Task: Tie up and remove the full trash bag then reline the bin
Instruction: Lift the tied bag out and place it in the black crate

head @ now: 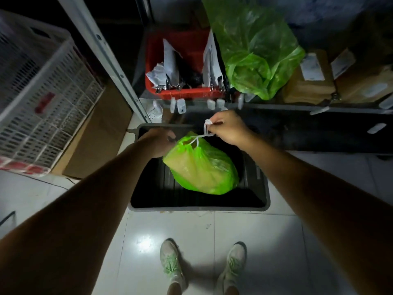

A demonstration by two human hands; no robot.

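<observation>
Ok so bin duty, here's where I was at. The trash bag [202,169] was full and its top was gathered into a neck, with the white drawstring [205,130] pulled out of the hem. Whether there was a proper knot in it I honestly couldn't tell, the loops were too small and bunched up. I'd call it mid-tie, so the first part of the job was maybe half done. The bag itself sat inside the black bin [200,208], leaning toward the back left corner, so it wasn't out yet. No fresh liner was in the bin either. That left finishing the tie, lifting the bag out and relining.

Both arms were stretched out in front of me and down over the bin, meeting at the top of the bag. My left hand [158,143] was on the left side of the neck, fingers curled round the gathered plastic, back of the hand facing up. My right hand [228,128] was just beside it on the right, a little higher, pinching a loop of the drawstring between thumb and fingertips and pulling it up and away from the bag.

There was a loose green bag [255,52] slumped on the shelf [297,107] behind the bin, next to a red crate [185,95] of papers. My guess was that it would be the new liner, same colour anyway.
</observation>
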